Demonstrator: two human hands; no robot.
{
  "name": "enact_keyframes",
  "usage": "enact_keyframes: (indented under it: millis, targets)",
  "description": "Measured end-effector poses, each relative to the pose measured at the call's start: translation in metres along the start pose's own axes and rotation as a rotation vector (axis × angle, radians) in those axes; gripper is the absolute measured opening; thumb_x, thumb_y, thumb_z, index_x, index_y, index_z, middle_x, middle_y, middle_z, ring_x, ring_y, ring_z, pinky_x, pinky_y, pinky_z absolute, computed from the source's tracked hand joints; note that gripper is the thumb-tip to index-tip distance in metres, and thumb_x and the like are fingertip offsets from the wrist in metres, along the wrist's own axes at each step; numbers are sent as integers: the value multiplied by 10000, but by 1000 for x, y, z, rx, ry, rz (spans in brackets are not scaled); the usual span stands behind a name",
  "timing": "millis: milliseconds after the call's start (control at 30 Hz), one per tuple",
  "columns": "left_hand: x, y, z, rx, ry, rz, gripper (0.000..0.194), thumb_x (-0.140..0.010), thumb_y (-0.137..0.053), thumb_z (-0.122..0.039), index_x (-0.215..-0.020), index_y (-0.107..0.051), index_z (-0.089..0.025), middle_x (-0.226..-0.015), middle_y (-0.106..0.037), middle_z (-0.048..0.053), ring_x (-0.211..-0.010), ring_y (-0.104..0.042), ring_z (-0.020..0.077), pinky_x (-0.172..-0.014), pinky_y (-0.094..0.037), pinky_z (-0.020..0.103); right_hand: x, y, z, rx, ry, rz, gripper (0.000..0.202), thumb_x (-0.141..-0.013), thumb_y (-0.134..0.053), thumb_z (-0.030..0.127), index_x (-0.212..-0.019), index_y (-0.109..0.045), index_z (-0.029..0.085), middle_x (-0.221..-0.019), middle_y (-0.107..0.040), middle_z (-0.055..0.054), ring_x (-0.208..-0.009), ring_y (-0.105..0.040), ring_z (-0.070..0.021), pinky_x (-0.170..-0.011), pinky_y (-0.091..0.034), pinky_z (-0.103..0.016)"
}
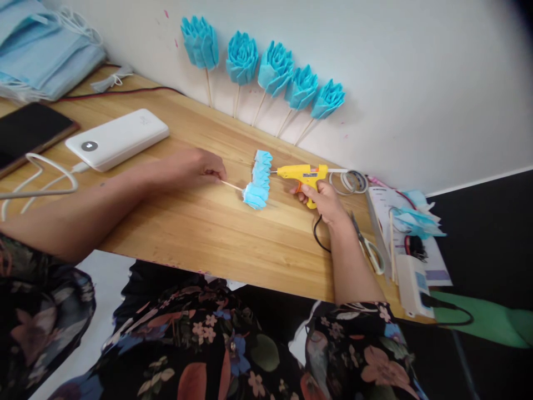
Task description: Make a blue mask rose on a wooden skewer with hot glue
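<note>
blue strip (262, 169) lies left of the glue gun (306, 172), which my right hand (323, 199) closes around. my left hand (207, 166) pinches a thin stick (231, 185).

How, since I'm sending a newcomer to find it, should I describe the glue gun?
On the wooden table, look in front of the five blue flowers leaning against the wall. There the right hand holds the glue gun, its tip pointing at a pleated blue strip. Its bright yellow body sets it apart from the blue flowers and strip.
</note>
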State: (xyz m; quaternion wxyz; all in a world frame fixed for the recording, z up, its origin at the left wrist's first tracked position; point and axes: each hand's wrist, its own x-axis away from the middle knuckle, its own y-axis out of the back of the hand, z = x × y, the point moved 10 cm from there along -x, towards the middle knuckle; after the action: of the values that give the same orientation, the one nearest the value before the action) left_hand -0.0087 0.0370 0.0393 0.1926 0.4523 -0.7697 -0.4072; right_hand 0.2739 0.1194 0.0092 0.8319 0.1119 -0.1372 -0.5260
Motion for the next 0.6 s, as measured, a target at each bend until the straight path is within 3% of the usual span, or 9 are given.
enact_keyframes:
  millis: [600]
  targets:
    - [0, -3, 5, 26, -78, -22, 418, -972, -555, -570, -934, -767, -212, -924, -768, 57, -847, -693, 220, -763, -495, 297, 1, -1, 2, -7, 10, -5, 606, -659, -842, 763, -853, -762, 194, -811, -767, -64, -626, -560, -116, -572, -477, -257]
